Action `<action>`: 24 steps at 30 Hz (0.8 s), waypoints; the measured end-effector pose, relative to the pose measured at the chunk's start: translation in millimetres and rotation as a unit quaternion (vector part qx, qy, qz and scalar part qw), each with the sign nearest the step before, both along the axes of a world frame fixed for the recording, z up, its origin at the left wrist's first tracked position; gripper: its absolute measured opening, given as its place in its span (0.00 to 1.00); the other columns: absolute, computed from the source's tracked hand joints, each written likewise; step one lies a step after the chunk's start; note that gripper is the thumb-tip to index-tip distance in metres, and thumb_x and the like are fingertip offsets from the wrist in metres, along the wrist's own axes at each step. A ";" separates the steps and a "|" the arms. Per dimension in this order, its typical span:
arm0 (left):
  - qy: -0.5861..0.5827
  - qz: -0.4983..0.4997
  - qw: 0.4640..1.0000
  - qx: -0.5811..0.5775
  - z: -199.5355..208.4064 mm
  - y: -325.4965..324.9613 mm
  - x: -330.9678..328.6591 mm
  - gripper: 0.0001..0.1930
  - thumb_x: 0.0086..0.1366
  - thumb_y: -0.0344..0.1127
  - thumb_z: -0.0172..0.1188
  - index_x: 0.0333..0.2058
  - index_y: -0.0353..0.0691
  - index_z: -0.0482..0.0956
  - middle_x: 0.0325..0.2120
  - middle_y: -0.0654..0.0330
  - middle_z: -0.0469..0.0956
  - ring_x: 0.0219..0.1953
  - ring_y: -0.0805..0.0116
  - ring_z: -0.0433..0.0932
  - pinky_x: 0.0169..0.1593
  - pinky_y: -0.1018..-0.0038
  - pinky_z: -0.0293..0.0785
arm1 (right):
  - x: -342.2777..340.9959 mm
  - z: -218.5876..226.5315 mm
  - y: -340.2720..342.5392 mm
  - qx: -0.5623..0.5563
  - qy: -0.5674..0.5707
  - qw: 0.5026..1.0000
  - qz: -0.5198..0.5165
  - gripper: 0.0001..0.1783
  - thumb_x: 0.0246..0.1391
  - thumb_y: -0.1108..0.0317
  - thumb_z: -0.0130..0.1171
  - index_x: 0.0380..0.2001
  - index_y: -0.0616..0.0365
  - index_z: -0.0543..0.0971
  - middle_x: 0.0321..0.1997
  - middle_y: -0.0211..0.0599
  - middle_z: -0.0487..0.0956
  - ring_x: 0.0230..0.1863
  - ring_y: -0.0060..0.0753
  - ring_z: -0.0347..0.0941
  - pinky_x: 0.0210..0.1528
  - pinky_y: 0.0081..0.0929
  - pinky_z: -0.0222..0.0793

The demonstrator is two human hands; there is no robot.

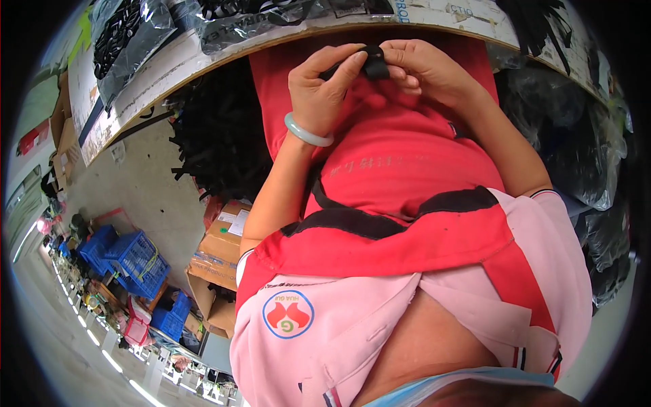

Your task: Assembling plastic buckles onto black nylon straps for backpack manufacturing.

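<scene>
Left hand point(317, 87): thumb and forefinger pinched together on a black strip point(376, 68). Right hand point(428, 72): thumb and fingers closed on the same strip from the other side, some fingertips curled below it. Strip is folded or looped between the two hands, over the far part of the red apron point(413, 166); its exact fold is too small to make out, and part of it is hidden by the left fingers.

Pale green bangle point(306, 131) round the left wrist, over the apron's left edge. Both forearms bare, one along each side of the apron. Pink shirt point(359, 319) shows on the near side of the apron, with a round badge on the chest.

Worktable point(444, 19): curved-looking edge just beyond the apron's far end. On it, beyond and to the left of the apron, a clear plastic bag point(127, 37) with black pieces inside; beyond and to the right, loose black straps point(542, 28) drooping over the edge.

Left of the apron, close by and under the table, a dark heap of strips point(220, 129). Nearer, also left of the apron, an open cardboard box point(220, 245). Farther left of it, blue plastic crates point(139, 263) on the floor side. Right of the apron, dark-filled plastic bags point(576, 136).
</scene>
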State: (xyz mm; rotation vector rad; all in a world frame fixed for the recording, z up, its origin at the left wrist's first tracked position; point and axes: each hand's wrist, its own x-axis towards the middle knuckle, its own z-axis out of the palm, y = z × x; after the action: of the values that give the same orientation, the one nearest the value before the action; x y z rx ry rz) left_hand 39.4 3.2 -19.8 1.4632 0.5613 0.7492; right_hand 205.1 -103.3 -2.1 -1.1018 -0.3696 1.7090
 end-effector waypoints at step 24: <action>0.093 -0.060 0.946 -0.304 11.5 -3.3 -85.8 0.39 0.63 0.70 0.38 0.53 0.37 0.71 0.23 0.63 0.76 0.21 0.78 0.73 0.23 0.83 0.67 | -80.3 0.8 52.0 0.299 -0.451 0.816 0.203 0.09 0.55 0.71 0.57 0.40 0.60 0.78 0.36 0.41 0.79 0.32 0.35 0.76 0.38 0.27 0.71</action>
State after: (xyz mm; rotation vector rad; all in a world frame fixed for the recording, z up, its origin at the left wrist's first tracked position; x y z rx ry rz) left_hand -46.4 -0.2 -8.3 0.9797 0.7600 0.2966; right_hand 124.8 -51.3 -1.3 -1.3264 -1.7210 1.1215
